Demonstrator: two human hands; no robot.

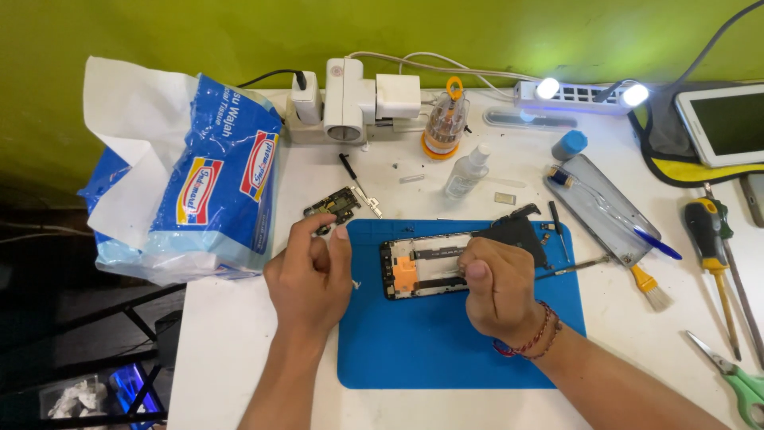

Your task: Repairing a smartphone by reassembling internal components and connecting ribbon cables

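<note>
An opened phone frame (422, 267) with an orange part lies on a blue work mat (430, 342). My right hand (497, 287) rests over its right half, fingers curled around a thin metal tool (577, 266) that sticks out to the right. My left hand (312, 271) is at the mat's left edge, fingertips pinched close to a small circuit board (334, 205) lying on the white table (231, 350). Whether the left fingers hold anything I cannot tell.
A blue and white tissue pack (203, 179) sits at the left. At the back are a power strip with adapters (350, 99), a screwdriver-bit jar (444, 119) and a small clear bottle (467, 171). At the right lie a grey tray (605, 207), a brush (652, 288), screwdrivers (712, 247), scissors (736, 378) and a tablet (724, 123).
</note>
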